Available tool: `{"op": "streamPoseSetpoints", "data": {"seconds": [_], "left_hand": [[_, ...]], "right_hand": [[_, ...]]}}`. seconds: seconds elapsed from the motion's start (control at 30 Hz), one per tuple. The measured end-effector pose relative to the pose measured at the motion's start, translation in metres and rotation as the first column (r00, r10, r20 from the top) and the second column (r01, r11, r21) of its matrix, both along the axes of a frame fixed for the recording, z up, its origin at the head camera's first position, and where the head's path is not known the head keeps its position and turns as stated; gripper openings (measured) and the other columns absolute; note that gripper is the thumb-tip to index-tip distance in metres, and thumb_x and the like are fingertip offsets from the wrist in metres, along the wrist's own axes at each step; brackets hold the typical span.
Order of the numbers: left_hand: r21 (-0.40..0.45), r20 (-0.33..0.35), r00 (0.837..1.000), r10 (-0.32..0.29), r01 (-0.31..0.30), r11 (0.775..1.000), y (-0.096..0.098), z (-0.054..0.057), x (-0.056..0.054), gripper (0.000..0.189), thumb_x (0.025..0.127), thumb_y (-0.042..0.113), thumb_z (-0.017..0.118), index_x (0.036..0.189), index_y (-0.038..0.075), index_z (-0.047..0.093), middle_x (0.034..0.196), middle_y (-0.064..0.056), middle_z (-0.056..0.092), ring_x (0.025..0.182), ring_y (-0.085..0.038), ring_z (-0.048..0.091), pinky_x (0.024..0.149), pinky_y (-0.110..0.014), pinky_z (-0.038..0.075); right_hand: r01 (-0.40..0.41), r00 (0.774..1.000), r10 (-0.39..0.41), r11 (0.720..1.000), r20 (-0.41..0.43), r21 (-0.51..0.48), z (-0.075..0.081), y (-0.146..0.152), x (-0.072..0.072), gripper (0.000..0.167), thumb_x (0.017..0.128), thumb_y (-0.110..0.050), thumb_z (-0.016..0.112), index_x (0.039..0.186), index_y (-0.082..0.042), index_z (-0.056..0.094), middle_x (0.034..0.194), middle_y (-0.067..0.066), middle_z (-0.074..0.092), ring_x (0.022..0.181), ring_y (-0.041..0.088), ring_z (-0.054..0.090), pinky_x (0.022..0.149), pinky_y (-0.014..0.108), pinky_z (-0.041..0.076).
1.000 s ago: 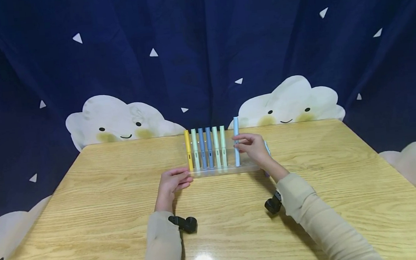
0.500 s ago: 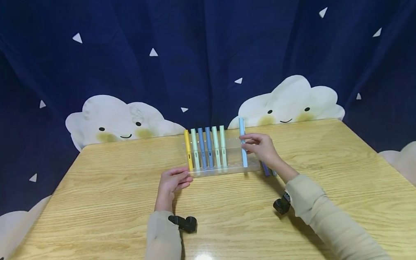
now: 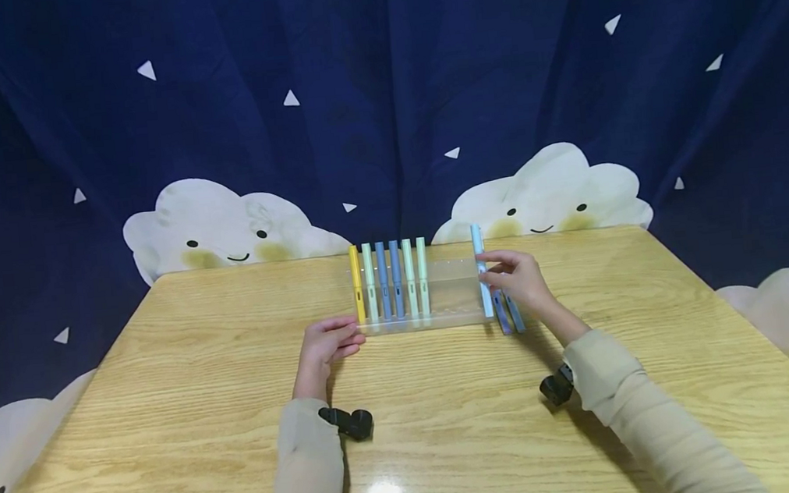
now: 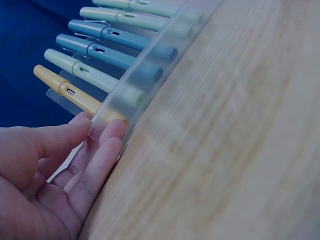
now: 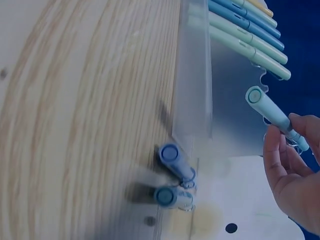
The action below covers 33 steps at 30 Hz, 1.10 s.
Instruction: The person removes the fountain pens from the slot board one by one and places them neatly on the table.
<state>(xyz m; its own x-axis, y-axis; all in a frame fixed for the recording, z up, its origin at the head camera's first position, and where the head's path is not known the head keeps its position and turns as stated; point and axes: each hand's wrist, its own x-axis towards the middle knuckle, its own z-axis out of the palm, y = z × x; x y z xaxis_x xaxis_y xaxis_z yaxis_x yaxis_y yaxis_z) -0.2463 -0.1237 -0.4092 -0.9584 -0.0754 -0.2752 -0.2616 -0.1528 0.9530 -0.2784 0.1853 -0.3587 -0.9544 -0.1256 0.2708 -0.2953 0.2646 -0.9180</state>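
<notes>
A clear pen rack [image 3: 454, 298] stands near the table's far edge. From its left end, a yellow pen [image 3: 357, 277], a pale green pen [image 3: 369, 272], two blue pens [image 3: 396, 270] and two more pale green pens [image 3: 422, 267] lean in it side by side. My left hand [image 3: 327, 346] grips the rack's left corner between thumb and fingers. With thumb and fingertips, my right hand [image 3: 520, 278] pinches a light blue pen [image 5: 270, 107] near the rack's right end. In the right wrist view that pen is apart from the rack's front wall.
Just right of the rack, a purplish-blue pen [image 3: 503, 318] and a greyish-blue pen [image 3: 516, 316] lie on the wooden table [image 3: 422, 401], partly behind my right hand. A dark blue curtain [image 3: 382, 106] with white clouds hangs behind the table.
My right hand has moved rightward with the light blue pen, from over the rack's right part to its right end. My left hand and the other pens have stayed put.
</notes>
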Motion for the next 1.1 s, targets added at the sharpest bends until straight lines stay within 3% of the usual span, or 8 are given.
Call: {"op": "streamPoseSetpoints", "data": {"seconds": [0.17, 0.4, 0.57, 1.1], "left_hand": [[-0.002, 0.002, 1.000, -0.006, 0.006, 1.000, -0.001, 0.000, 0.000, 0.027, 0.085, -0.005, 0.056, 0.111, -0.011, 0.056, 0.081, -0.014, 0.066, 0.064, -0.015, 0.064, 0.059, -0.025, 0.055], [-0.001, 0.012, 1.000, -0.001, 0.001, 1.000, -0.001, 0.001, 0.001, 0.027, 0.085, -0.005, 0.056, 0.111, -0.010, 0.056, 0.080, -0.013, 0.066, 0.064, -0.015, 0.064, 0.058, -0.025, 0.055], [-0.009, 0.014, 1.000, 0.005, -0.005, 1.000, -0.001, 0.001, 0.001, 0.026, 0.085, -0.005, 0.056, 0.110, -0.009, 0.058, 0.079, -0.013, 0.066, 0.064, -0.015, 0.064, 0.058, -0.025, 0.055], [-0.006, 0.006, 1.000, -0.003, 0.003, 1.000, -0.001, 0.002, 0.001, 0.027, 0.084, -0.005, 0.056, 0.111, -0.010, 0.056, 0.082, -0.015, 0.066, 0.065, -0.016, 0.064, 0.059, -0.026, 0.055]], "right_hand": [[-0.001, 1.000, 0.001, 1.000, -0.005, 0.024, -0.002, 0.009, 0.000, 0.032, 0.080, 0.009, 0.060, 0.111, 0.013, 0.054, 0.098, 0.032, 0.056, 0.064, 0.006, 0.058, 0.059, 0.029, 0.055], [0.014, 1.000, -0.015, 1.000, 0.024, 0.014, -0.006, 0.023, 0.000, 0.036, 0.079, 0.012, 0.059, 0.114, 0.013, 0.051, 0.109, 0.033, 0.051, 0.065, 0.003, 0.057, 0.060, 0.026, 0.054], [0.025, 0.998, -0.027, 0.999, 0.064, 0.024, -0.008, 0.033, -0.001, 0.039, 0.079, 0.010, 0.059, 0.117, 0.012, 0.048, 0.115, 0.030, 0.049, 0.067, 0.003, 0.057, 0.066, 0.036, 0.055], [0.022, 0.989, -0.030, 0.998, 0.142, 0.058, -0.019, 0.062, -0.009, 0.047, 0.080, 0.010, 0.059, 0.123, 0.013, 0.041, 0.116, 0.035, 0.045, 0.069, 0.004, 0.057, 0.069, 0.041, 0.054]]}}
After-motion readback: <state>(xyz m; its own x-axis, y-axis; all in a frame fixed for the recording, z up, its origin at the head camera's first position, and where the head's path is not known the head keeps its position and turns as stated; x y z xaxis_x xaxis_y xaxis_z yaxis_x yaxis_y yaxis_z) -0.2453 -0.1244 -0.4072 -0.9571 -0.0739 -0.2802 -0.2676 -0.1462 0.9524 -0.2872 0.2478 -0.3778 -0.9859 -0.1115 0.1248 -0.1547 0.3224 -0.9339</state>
